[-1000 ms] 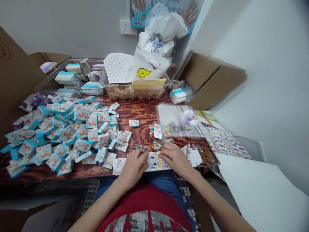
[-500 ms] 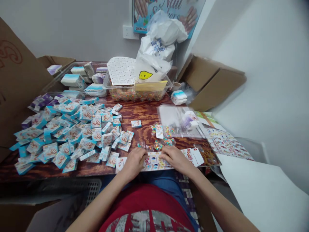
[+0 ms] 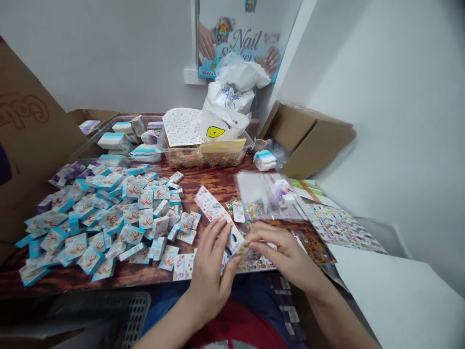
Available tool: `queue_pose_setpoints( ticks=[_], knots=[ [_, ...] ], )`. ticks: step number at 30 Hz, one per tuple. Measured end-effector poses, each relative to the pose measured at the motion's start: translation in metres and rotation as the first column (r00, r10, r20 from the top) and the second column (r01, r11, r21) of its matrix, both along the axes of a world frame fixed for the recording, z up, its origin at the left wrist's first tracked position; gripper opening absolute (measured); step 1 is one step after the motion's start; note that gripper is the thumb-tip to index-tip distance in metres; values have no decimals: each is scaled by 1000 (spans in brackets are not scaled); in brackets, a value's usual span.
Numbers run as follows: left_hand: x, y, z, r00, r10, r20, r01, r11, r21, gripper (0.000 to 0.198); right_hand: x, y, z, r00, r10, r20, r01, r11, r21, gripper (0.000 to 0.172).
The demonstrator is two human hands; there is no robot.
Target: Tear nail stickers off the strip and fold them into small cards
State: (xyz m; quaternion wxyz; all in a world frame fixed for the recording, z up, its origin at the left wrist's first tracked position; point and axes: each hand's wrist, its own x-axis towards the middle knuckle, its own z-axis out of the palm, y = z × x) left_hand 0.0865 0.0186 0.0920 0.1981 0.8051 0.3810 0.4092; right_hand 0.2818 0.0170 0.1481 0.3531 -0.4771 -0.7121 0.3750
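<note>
A long printed sticker strip slants up off the table edge, its far end pointing away and left. My left hand has its fingers over the strip's left side, thumb near the lower end. My right hand pinches the strip's near end, which looks folded; the fingers partly hide it. Beneath both hands lie more sticker strips along the front edge. Just beyond them are a small blue-and-white card and little bags of coloured beads.
A heap of small blue boxes covers the table's left. Behind stand a clear tub of beads, white plastic bags and an open carton. Clear plastic sleeves and sticker sheets lie on the right.
One sticker strip has been raised from the front edge and turned to slant away. My left hand has moved nearer the right one and reaches over it. The camera view has tilted up slightly.
</note>
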Motion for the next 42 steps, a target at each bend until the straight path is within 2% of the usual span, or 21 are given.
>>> queue_pose_setpoints(
  ticks=[2,4,6,8,9,12,14,16,19,22,24,26,29,31,32,34,35,37,39,40,42],
  knots=[
    [2,3,-2,993,-79,89,91,987,-130,49,-16,-6,-1,999,23,25,-24,998,53,23],
    [1,4,-1,971,-113,209,170,944,-281,38,-27,-9,-5,999,-10,54,3,992,125,22],
    [-5,3,4,946,-67,316,207,877,-433,35,-32,-10,-11,990,-110,89,88,972,219,18],
    [-16,2,10,927,13,376,211,810,-548,34,-29,-8,-18,970,-194,145,148,949,279,28],
    [-23,2,13,922,34,385,215,782,-585,33,-26,-7,-21,964,-198,178,145,951,272,29],
    [-41,3,12,909,12,417,294,691,-661,40,-16,-6,-30,974,-67,215,52,996,72,19],
    [-45,5,3,871,49,489,363,606,-708,48,-17,-8,-37,986,28,162,-15,997,-80,22],
    [-41,5,-9,834,107,542,421,512,-749,46,-25,-11,-46,991,70,114,-50,984,-170,21],
    [-27,3,-25,820,45,570,507,403,-762,50,-42,-13,-63,985,-15,170,50,977,-206,16],
    [-18,2,-38,826,2,564,530,337,-778,40,-50,-12,-78,964,-182,197,222,952,-210,7],
    [-18,3,-44,852,72,519,471,330,-818,39,-45,-11,-83,965,-256,66,264,927,-268,9],
    [-20,6,-47,863,186,470,384,362,-849,43,-37,-11,-84,955,-271,-118,209,901,-379,24],
    [-20,9,-48,866,306,396,208,500,-841,44,-29,-15,-80,944,-177,-277,9,856,-517,31],
    [-18,7,-45,895,300,329,83,614,-785,42,-32,-18,-80,940,-138,-312,-64,826,-561,29],
    [-16,5,-43,916,260,305,65,655,-753,41,-36,-19,-81,931,-146,-334,-79,813,-576,29],
    [-13,-2,-37,946,140,292,121,685,-719,40,-45,-20,-85,900,-201,-387,-75,804,-590,33],
    [-12,-5,-35,948,81,306,174,674,-718,40,-49,-20,-88,883,-226,-412,-68,806,-588,35],
    [-13,-9,-34,936,15,351,269,612,-743,39,-53,-18,-92,864,-231,-447,-73,822,-565,38],
    [-16,-9,-39,919,36,392,317,522,-792,40,-49,-15,-96,878,-203,-434,-79,832,-549,37],
    [-19,-7,-44,912,66,406,329,476,-816,41,-44,-13,-97,896,-210,-391,-40,839,-543,35],
    [-24,-3,-54,899,156,408,312,426,-849,42,-31,-6,-101,934,-293,-207,166,865,-474,30]
  ],
)
